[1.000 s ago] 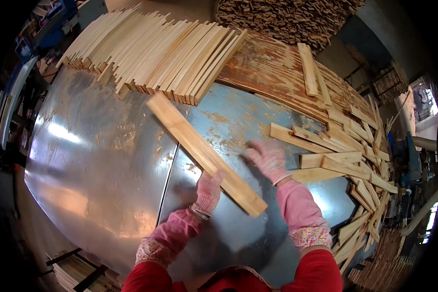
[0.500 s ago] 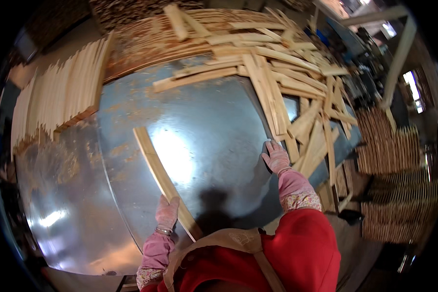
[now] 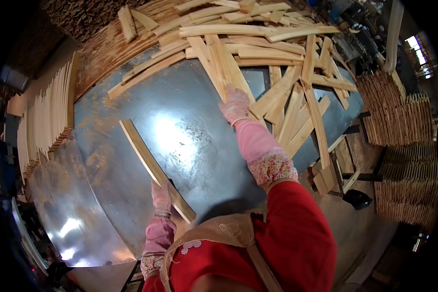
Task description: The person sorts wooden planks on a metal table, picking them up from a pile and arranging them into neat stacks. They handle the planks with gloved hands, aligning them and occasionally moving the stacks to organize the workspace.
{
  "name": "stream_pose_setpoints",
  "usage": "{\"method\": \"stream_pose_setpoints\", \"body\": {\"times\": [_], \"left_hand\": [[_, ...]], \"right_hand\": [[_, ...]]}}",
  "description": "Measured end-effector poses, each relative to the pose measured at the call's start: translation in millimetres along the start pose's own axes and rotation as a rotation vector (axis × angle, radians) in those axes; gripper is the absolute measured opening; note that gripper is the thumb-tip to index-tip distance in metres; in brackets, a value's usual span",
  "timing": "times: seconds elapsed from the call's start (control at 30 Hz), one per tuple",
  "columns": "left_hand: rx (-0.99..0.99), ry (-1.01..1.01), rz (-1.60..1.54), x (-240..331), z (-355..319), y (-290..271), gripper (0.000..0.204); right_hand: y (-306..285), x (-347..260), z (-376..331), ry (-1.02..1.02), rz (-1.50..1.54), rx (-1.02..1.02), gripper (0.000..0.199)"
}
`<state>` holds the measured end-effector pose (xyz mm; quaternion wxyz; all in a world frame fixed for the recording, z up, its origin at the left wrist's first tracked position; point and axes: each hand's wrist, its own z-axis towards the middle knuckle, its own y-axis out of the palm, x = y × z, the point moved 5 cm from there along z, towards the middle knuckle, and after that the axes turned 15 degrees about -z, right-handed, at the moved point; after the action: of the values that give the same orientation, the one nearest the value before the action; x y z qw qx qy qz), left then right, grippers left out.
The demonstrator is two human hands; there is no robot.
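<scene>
My left hand (image 3: pixel 161 197), in a pale pink glove, is closed around the lower part of a long wooden slat (image 3: pixel 143 152), which lies slantwise over the metal tabletop (image 3: pixel 224 165). Farther off and to the right, my gloved right hand (image 3: pixel 235 105) reaches to the near end of another wooden slat (image 3: pixel 207 64) at the left side of a loose pile. Its fingers are bent over that slat's end, and the palm hides part of it. Beside it a wider slat (image 3: pixel 236 73) runs down past the hand.
Crisscrossed slats (image 3: pixel 277 51) heap up at the back and right. A neat row of upright slats (image 3: pixel 51 114) stands at the left edge. Stacked wood (image 3: pixel 394 109) is off to the right, beyond the table. A dark object (image 3: pixel 357 199) sits below the table's right edge.
My right hand has moved forward from the table beside the pile onto a slat's end. My left hand still holds its slat. The view has shifted somewhat to the right.
</scene>
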<state>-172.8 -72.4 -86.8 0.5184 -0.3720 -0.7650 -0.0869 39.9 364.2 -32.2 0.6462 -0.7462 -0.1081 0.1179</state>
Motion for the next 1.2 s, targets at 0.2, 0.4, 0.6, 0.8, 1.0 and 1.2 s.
{"method": "stream_pose_setpoints", "body": {"times": [0.2, 0.4, 0.6, 0.8, 1.0, 1.2], "left_hand": [[0.118, -0.039, -0.141, -26.9, -0.3, 67.4, 0.058], [-0.025, -0.188, 0.576, 70.0, -28.4, 127.9, 0.098], [0.020, -0.128, 0.601, 49.8, -17.0, 122.2, 0.081], [0.125, -0.138, 0.421, 36.3, -18.2, 99.8, 0.080], [0.092, -0.191, 0.518, 58.8, -46.1, 114.4, 0.115], [0.055, -0.235, 0.622, 61.6, -44.1, 109.3, 0.111]], "right_hand": [[22.2, -40.1, -174.5, -0.131, 0.625, -0.345, 0.084], [18.3, -47.0, -181.2, -0.836, 0.264, -0.057, 0.043], [25.3, -8.4, 16.0, -0.287, -0.060, 0.225, 0.078], [7.3, -23.7, -40.4, -0.330, 0.464, -0.047, 0.069], [87.6, -65.3, -223.4, -0.682, 0.594, -0.598, 0.050], [109.8, -52.6, -83.2, -0.005, 1.328, -0.502, 0.043]]}}
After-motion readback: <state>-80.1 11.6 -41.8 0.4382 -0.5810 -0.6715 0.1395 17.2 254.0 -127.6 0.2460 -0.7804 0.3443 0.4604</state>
